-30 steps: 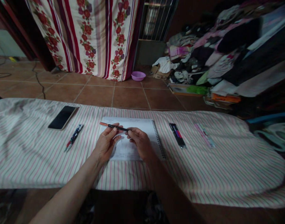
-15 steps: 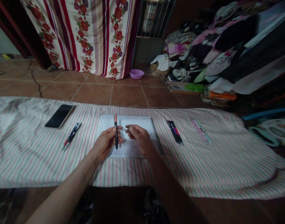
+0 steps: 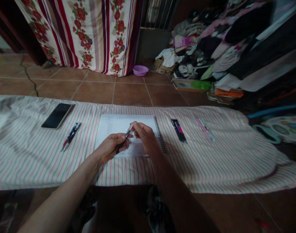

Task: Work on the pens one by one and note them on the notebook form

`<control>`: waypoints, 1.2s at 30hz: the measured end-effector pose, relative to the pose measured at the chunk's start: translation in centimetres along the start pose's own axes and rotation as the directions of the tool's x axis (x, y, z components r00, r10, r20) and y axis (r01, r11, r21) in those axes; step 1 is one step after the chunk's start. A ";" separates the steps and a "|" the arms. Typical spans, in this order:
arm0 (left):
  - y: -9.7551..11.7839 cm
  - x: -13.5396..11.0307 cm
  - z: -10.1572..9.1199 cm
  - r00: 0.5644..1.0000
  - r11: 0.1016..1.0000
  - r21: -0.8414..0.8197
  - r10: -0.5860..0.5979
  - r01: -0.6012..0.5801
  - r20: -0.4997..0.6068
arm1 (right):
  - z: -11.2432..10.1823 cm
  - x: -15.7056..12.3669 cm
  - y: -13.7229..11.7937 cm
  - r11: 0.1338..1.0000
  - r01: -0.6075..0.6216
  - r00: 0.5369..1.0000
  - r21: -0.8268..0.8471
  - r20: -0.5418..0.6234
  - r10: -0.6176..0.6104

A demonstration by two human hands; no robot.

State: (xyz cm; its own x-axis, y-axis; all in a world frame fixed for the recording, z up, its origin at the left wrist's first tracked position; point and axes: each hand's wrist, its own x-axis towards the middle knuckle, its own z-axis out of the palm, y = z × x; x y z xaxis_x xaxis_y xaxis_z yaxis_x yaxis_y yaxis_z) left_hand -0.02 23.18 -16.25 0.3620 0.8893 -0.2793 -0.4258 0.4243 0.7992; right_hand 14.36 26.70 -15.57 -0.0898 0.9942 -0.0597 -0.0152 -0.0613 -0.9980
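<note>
A dark pen with an orange-pink end [image 3: 125, 136] is held over an open spiral notebook [image 3: 114, 124] that lies on a pink-striped cloth [image 3: 223, 158]. My left hand [image 3: 111, 149] is curled around the pen's dark lower part. My right hand [image 3: 144, 137] pinches the pen's orange-pink upper end with its fingertips. The pen tilts up and to the right between the two hands.
A black phone [image 3: 57, 115] and two pens [image 3: 70, 141] lie left of the notebook. More pens [image 3: 178, 130] and a pale ruler-like strip [image 3: 205, 129] lie to its right. Beyond the cloth are a tiled floor, a floral curtain [image 3: 89, 32], a purple bowl [image 3: 140, 70] and piled clothes [image 3: 211, 42].
The pen went from lying sideways between both hands, to upright in my left hand, to tilted right. My right hand has come back and taken hold of its orange-pink end.
</note>
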 end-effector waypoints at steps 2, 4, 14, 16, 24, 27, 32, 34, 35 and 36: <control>-0.1 0.0 0.0 1.000 1.000 -0.012 -0.009 0.009 0.018 | 0.0 -0.1 -0.1 0.999 0.033 0.999 -0.027 0.008 -0.032; 0.0 0.0 -0.1 1.000 0.999 -0.023 -0.022 0.022 0.010 | 0.0 -0.1 0.0 0.999 0.038 0.999 -0.035 0.002 -0.038; 0.0 0.2 -0.8 0.995 0.994 0.108 0.038 -0.029 -0.088 | -0.1 0.1 0.3 1.000 0.002 0.997 -0.004 -0.082 -0.002; 0.0 0.2 -0.8 0.995 0.989 0.142 0.049 -0.035 -0.091 | -0.2 0.1 0.5 1.000 0.005 0.997 -0.002 -0.073 -0.005; -0.2 0.0 -0.4 0.977 0.932 0.362 0.095 -0.019 -0.193 | 0.0 0.3 0.7 1.000 -0.015 0.998 -0.024 -0.057 0.014; -0.6 0.2 -0.4 0.961 0.854 0.519 0.170 -0.033 -0.218 | 0.0 0.4 1.0 0.996 0.013 0.998 -0.089 -0.059 -0.018; -0.8 0.4 -0.3 0.934 0.649 0.757 0.315 -0.084 -0.167 | -0.2 0.7 1.8 0.989 0.053 0.995 -0.139 -0.075 -0.064; -0.8 0.5 -0.4 0.926 0.575 0.816 0.335 -0.057 -0.171 | -0.3 0.7 1.9 0.985 0.056 0.995 -0.163 -0.073 -0.069; -0.8 0.5 -0.5 0.922 0.549 0.835 0.345 -0.046 -0.176 | -0.3 0.7 1.9 0.983 0.059 0.995 -0.171 -0.072 -0.072; -0.8 0.5 -0.5 0.917 0.531 0.846 0.356 -0.038 -0.181 | -0.3 0.7 1.9 0.982 0.062 0.995 -0.178 -0.068 -0.075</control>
State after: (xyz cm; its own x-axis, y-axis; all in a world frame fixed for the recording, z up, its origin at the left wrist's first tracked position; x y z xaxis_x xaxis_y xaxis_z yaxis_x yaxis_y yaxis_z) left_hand 0.07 23.40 -17.32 0.0300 0.9972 -0.0684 0.4619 0.0469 0.8857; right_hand 14.58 27.31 -17.50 -0.0204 0.9997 0.0145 0.1567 0.0175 -0.9875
